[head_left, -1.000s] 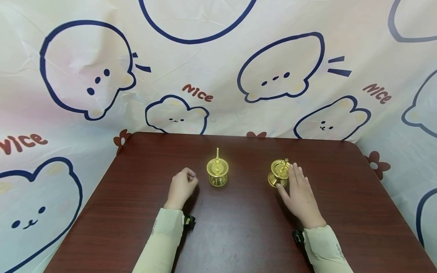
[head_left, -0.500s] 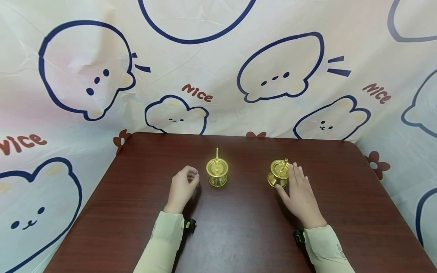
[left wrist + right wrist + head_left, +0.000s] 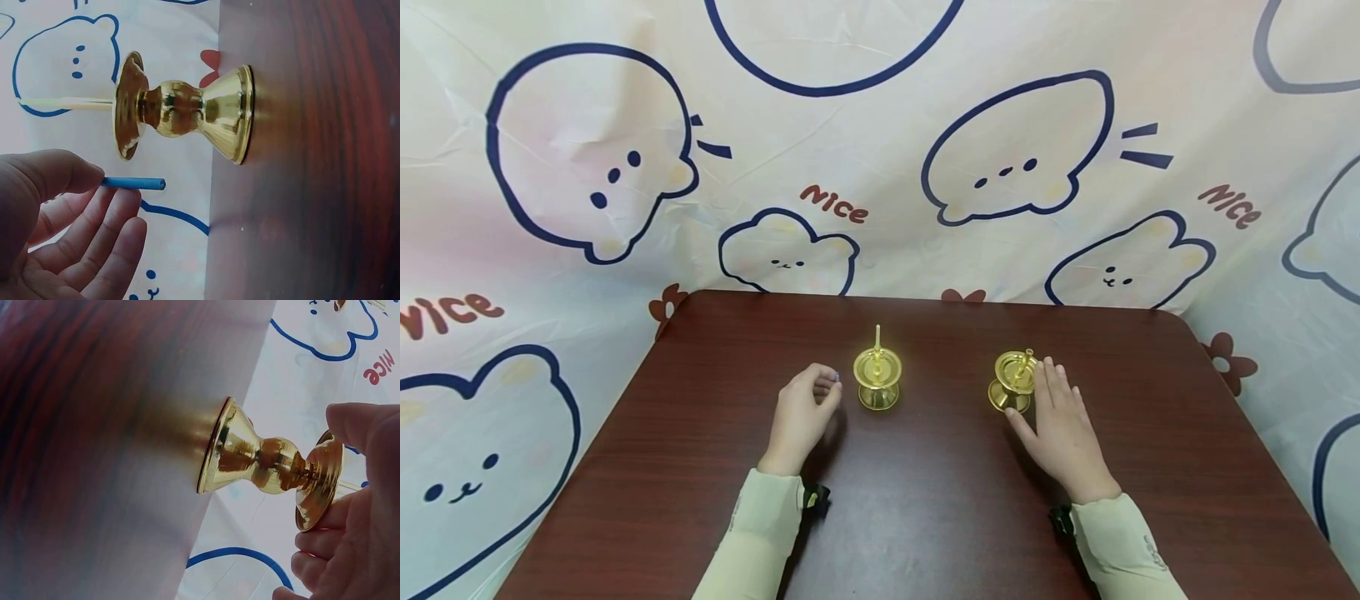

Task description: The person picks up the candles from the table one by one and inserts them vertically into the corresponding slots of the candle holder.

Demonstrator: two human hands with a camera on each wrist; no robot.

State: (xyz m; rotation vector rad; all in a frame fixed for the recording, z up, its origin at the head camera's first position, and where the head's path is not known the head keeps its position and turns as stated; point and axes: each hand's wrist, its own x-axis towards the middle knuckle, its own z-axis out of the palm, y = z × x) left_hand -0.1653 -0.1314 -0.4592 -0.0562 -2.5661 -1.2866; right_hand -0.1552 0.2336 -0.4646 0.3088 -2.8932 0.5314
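A brass candlestick (image 3: 877,371) stands upright mid-table, with a dished top, a flared foot and a thin pale stick (image 3: 69,103) rising from it. Just left of it, my left hand (image 3: 797,421) pinches a short, thin blue stick (image 3: 140,183) between thumb and fingertips; its free end points toward the table. Farther right stands a second brass candlestick (image 3: 1013,379) with a shorter post on its dish. My right hand (image 3: 1063,433) lies along its right side, fingers straight at the dish and thumb (image 3: 350,422) by the rim.
The dark reddish-brown table (image 3: 925,500) carries both candlesticks, apart from each other. A cartoon-printed cloth (image 3: 895,150) hangs right behind the table's far edge and along both sides. Pale green sleeves and dark wrist straps are on both forearms.
My left hand has shifted slightly toward the left candlestick, its thumb and fingers turning so the blue tip shows. The right hand and both candlesticks stay in place.
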